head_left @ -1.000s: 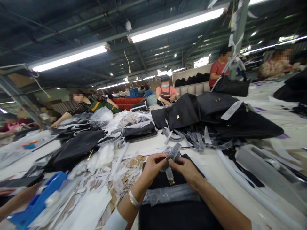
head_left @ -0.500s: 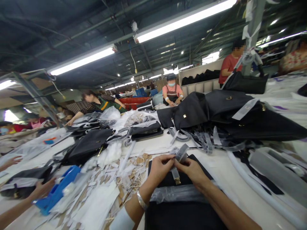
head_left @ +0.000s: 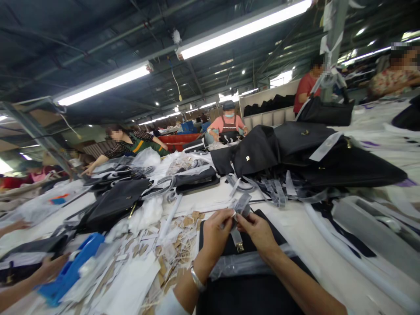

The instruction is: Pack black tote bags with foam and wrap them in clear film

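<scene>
Because the translucent strip (head_left: 242, 204) looks thin and soft, the person seems to need both hands for it: the left hand (head_left: 217, 232) and the right hand (head_left: 259, 229) pinch it between thumb and fingers, very near each other. The strip is above the upper part of a black bag (head_left: 243, 293), and a gold-coloured clasp (head_left: 240, 247) shows at its lower end. The bag lies flat before the person, probably because this gives a steady base. Along its left edge, paper scraps (head_left: 141, 271) come close, so there the room is little. At the right, a bare part of the white table (head_left: 293, 214) lies between the bag and a pale tube (head_left: 321, 236), which leaves more freedom. Beyond the hands, piled black bags (head_left: 259, 151) limit the forward reach.
</scene>
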Action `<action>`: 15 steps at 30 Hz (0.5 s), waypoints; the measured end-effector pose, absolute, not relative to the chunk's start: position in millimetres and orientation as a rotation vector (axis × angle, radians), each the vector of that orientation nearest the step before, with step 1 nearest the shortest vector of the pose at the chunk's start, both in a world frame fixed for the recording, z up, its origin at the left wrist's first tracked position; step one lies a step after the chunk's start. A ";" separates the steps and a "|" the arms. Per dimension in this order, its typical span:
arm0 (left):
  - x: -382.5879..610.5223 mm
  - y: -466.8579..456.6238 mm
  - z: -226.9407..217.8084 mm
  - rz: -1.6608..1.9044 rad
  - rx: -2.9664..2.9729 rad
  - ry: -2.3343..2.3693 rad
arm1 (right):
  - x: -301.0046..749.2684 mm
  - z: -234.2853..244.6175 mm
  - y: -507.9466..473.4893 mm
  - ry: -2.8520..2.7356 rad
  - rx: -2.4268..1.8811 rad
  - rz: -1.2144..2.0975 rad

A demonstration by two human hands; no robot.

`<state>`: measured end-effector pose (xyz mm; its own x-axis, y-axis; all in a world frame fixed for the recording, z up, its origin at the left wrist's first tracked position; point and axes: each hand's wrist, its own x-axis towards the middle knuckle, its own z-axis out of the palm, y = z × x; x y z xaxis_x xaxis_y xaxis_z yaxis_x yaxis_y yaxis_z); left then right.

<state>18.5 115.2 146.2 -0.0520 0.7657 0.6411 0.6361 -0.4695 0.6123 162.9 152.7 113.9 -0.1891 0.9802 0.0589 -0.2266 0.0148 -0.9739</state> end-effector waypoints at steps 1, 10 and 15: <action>17.7 114.8 144.2 1.564 2.199 1.533 | 162.0 113.4 152.9 -1.182 -0.909 1.424; 20.1 103.5 131.4 1.299 2.706 1.639 | 160.1 117.0 149.5 -1.086 -0.775 1.570; 23.3 100.8 134.9 1.358 2.399 1.606 | 163.0 113.7 147.1 -1.136 -0.758 1.551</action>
